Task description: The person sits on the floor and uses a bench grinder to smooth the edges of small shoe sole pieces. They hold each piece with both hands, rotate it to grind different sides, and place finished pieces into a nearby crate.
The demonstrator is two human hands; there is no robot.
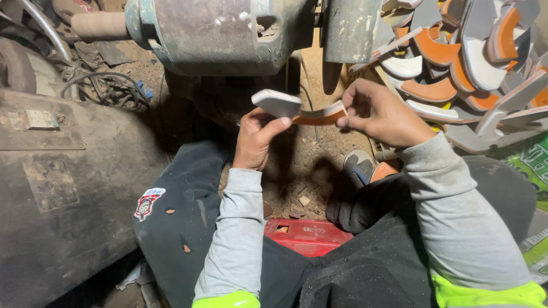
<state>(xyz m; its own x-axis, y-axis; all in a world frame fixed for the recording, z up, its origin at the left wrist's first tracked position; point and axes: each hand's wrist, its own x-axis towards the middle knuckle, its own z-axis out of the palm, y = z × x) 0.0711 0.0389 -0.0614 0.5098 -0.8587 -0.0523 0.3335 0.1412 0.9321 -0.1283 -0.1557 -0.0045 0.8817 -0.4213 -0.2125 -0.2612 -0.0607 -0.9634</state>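
Gripping a curved grey-and-orange sole piece (305, 111) at centre frame, the left hand (256, 137) pinches its grey end while the right hand (379, 114) clasps its orange end, just below a worn grinding machine (222, 34); similar pieces (468, 63) lie heaped at upper right.

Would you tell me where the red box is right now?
The red box lies low in the head view, on the floor between the person's knees, below both hands.
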